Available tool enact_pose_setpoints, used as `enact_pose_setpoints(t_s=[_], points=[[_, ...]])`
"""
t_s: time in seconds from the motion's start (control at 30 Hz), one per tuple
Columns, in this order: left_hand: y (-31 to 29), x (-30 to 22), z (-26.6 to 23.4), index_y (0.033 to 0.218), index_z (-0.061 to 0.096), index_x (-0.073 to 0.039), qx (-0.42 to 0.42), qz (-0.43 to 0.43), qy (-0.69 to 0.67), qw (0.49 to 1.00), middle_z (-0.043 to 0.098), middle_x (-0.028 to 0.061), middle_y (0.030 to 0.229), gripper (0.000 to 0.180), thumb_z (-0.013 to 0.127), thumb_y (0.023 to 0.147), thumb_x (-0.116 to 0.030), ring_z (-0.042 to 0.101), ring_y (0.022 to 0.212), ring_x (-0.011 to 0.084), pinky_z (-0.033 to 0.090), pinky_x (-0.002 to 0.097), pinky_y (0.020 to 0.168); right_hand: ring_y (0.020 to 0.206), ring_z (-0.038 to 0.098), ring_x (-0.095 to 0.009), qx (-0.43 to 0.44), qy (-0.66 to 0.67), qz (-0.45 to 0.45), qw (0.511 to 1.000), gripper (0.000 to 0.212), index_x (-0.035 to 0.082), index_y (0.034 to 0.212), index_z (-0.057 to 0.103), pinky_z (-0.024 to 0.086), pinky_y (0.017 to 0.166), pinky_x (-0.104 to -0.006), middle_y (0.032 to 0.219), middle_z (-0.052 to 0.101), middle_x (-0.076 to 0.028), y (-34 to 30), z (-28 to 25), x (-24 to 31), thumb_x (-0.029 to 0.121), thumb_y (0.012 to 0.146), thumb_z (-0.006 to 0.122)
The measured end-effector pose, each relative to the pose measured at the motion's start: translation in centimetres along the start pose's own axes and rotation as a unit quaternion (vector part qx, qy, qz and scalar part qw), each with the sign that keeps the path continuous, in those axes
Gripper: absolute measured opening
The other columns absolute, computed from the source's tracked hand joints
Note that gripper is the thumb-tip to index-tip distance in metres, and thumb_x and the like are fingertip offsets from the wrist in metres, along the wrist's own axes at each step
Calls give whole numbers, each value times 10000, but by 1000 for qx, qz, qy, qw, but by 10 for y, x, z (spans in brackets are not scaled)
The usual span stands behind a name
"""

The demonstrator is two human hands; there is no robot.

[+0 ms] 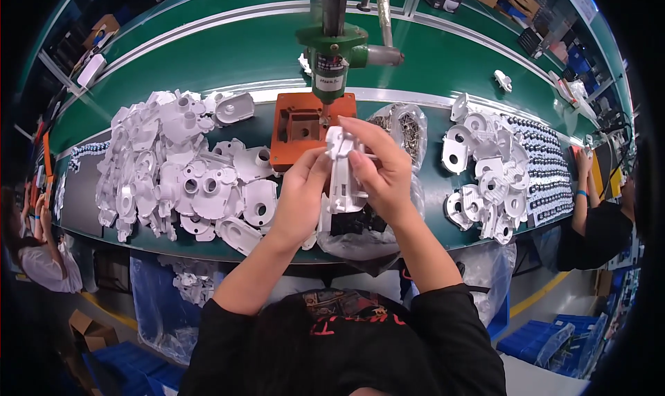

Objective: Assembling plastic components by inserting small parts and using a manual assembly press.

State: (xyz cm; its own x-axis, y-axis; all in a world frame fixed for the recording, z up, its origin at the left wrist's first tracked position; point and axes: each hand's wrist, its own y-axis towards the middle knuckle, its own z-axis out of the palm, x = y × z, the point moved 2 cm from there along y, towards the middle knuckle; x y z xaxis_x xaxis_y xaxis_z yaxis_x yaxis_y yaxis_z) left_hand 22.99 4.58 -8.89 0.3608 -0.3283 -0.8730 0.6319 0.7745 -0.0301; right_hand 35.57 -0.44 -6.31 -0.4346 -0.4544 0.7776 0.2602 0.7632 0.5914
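Both my hands hold one white plastic housing part (344, 178) upright above the green bench, just in front of an orange fixture block (303, 127). My left hand (299, 196) grips its left side and lower end. My right hand (379, 169) wraps its top and right side, fingers curled over it. A green-bodied press tool (332, 58) hangs over the orange block. Under my hands lies a clear bag with dark small parts (357, 226).
A big heap of white plastic housings (176, 178) lies at the left, a smaller heap (485, 174) at the right next to rows of small dark parts (547, 167). A bag of metal pieces (405, 126) sits behind my right hand. Other people work at both sides.
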Motion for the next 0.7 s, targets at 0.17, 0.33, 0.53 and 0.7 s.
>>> enact_pose_setpoints(t_s=[0.17, 0.33, 0.53, 0.7], points=[[0, 7, 9, 1179, 497, 7, -14, -14, -58, 998, 594, 42, 973, 316, 424, 998, -241, 566, 837, 58, 463, 221, 736, 955, 556, -152, -43, -27, 12, 999, 423, -3, 1263, 502, 446, 829, -274, 1141, 569, -112, -11, 6, -10, 203, 894, 504], [-8, 6, 17, 1171, 458, -12, -43, 54, -73, 995, 568, 47, 991, 260, 489, 966, -170, 558, 871, 77, 456, 223, 748, 986, 514, -206, -49, -2, 96, 994, 634, -14, 1386, 243, 408, 874, -308, 1108, 508, -145, -18, 8, -18, 384, 923, 413], [19, 6, -15, 971, 513, -15, 8, 127, 226, 966, 596, 58, 860, 154, 590, 891, -121, 588, 749, 140, 476, 317, 676, 976, 509, -178, -46, -10, 69, 997, 513, 1, 1297, 366, 420, 846, -310, 1102, 512, -105, -18, -16, -18, 273, 899, 540], [51, -23, -42, 852, 534, -50, 76, 373, 674, 633, 598, 111, 893, 145, 618, 734, -62, 616, 843, 294, 504, 404, 682, 886, 592, -228, 273, -275, 191, 902, 233, 56, 1011, 593, 481, 744, -360, 977, 575, -96, -49, -53, -23, 79, 781, 625]])
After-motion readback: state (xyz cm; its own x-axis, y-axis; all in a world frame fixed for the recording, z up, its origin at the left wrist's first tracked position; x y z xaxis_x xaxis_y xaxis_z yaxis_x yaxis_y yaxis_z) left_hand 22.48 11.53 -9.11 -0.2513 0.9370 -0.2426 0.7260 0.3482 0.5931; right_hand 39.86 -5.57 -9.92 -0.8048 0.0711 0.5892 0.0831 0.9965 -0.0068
